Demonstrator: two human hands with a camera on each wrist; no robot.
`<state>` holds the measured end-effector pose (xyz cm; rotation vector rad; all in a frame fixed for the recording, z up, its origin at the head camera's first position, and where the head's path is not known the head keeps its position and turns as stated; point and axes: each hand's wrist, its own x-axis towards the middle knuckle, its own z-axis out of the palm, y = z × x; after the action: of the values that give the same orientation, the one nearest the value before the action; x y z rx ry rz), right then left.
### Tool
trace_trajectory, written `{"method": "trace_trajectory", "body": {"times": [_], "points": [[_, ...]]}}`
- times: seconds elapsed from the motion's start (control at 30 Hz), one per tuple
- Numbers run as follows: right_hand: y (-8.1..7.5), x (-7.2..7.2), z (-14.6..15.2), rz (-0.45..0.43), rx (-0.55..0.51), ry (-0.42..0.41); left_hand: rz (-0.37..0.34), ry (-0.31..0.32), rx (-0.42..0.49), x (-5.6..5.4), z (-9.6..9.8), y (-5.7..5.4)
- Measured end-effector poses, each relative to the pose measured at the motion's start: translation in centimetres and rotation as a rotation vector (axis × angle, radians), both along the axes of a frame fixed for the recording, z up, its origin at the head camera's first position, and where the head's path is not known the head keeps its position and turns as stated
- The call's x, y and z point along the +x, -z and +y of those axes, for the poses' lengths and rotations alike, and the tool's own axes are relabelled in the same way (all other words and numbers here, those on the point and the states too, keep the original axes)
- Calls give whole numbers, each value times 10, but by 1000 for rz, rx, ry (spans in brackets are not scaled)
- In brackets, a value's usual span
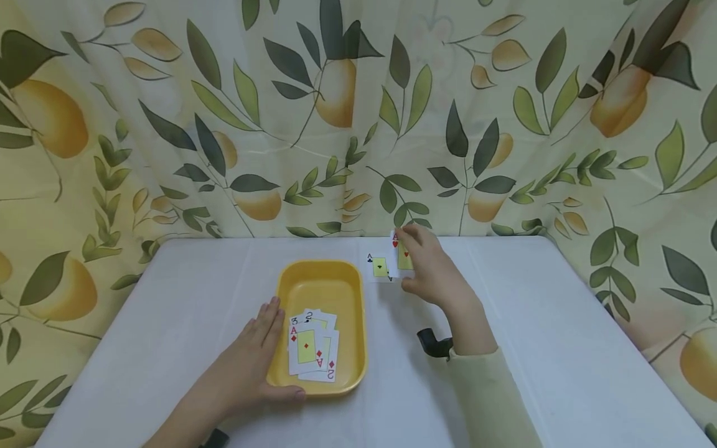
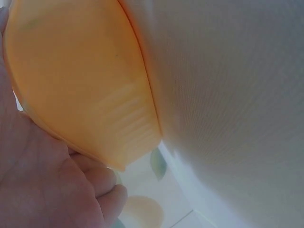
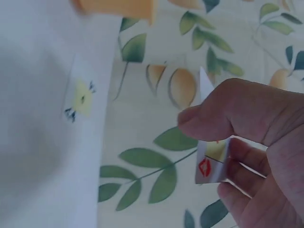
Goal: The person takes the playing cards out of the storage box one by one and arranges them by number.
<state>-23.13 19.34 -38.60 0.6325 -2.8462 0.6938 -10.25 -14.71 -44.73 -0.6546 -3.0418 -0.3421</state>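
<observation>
My right hand [image 1: 434,264] pinches a playing card, the ace of hearts [image 1: 394,261], between thumb and fingers at the table's far edge. In the right wrist view the held card [image 3: 211,164] stands off the table. An ace of clubs [image 1: 379,269] lies face up just left of it. My left hand [image 1: 246,354] rests against a yellow tray [image 1: 361,311], fingers extended along its left rim and thumb at the near-left corner. Inside the tray lies an overlapping pile of face-up cards [image 1: 305,346], an ace of diamonds on top and a two of diamonds partly under it.
A white cloth covers the table [image 1: 185,298]. Behind it hangs a curtain [image 1: 313,155] printed with fruit and leaves, close to the far edge. A black strap piece [image 1: 434,343] shows at my right wrist.
</observation>
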Motion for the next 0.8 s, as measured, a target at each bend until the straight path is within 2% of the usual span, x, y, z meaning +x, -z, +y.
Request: {"method": "trace_trajectory", "body": {"times": [0.17, 0.4, 0.57, 0.8], "points": [[15, -16, 14, 9, -33, 10, -29, -16, 2, -1, 1, -2], [38, -34, 30, -68, -21, 84, -87, -34, 10, -1, 1, -2], [49, -44, 37, -118, -11, 127, -70, -30, 4, -1, 1, -1], [55, -47, 34, -222, 12, 124, -46, -21, 4, 0, 0, 0]]}}
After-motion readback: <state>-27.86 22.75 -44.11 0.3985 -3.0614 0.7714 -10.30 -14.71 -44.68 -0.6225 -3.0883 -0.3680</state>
